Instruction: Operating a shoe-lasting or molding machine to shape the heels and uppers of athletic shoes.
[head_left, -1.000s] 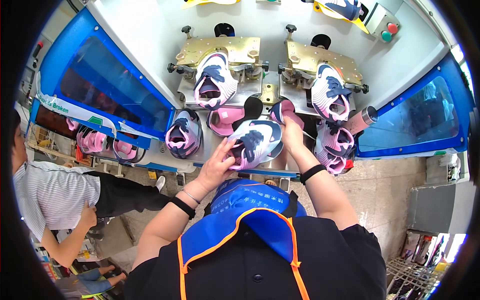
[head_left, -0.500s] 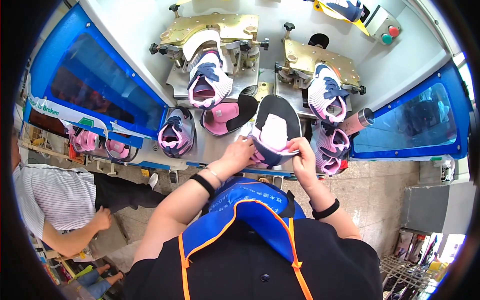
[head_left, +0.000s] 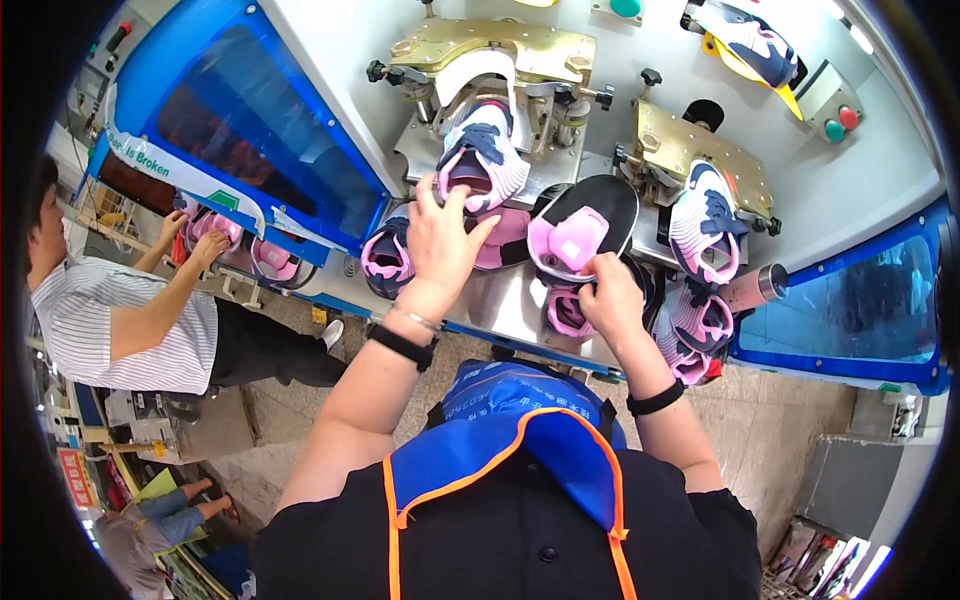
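My left hand has its fingers spread at the heel opening of a white and navy sneaker upper, which sits toe-in on the left press. Whether the fingertips touch it, I cannot tell. My right hand pinches the near edge of a loose shoe upper, black toward the far end with pink lining, tilted up over the metal ledge. Beneath my left hand lies another pink-lined upper, partly hidden. A second white and navy upper is mounted on the right press.
More uppers rest on the ledge, one at left and a stack at right by a pink bottle. Blue-framed window panels flank the machine. A person in a striped shirt handles pink-lined uppers at far left.
My left hand has let go of the loose upper and moved up to the sneaker upper on the left press. The right hand still holds the loose one, now turned. The view has shifted.
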